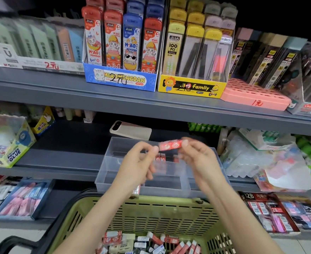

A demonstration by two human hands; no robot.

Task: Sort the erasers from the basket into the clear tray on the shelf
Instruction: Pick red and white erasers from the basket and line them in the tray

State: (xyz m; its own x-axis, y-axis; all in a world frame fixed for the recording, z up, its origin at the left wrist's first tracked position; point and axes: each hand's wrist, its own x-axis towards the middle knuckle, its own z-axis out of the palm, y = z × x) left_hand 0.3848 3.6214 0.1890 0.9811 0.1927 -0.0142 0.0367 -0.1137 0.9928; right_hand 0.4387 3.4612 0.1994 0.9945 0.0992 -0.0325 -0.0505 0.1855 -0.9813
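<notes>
Both hands hold one red-sleeved eraser (170, 145) over the clear tray (114, 177) on the middle shelf. My left hand (139, 162) pinches its left end and my right hand (196, 155) pinches its right end. A second eraser (136, 190) shows under my left palm; whether the hand grips it I cannot tell. A few red erasers (166, 158) stand in a row inside the tray, at its back. Below, the green basket (160, 210) holds several red and white erasers (141, 242).
A phone (130, 130) lies on the shelf behind the tray. A glue box (9, 142) stands at the left, loose plastic packs (261, 158) at the right. The upper shelf carries pencil-lead display boxes (121, 77). Eraser boxes (22, 200) fill the lower shelf.
</notes>
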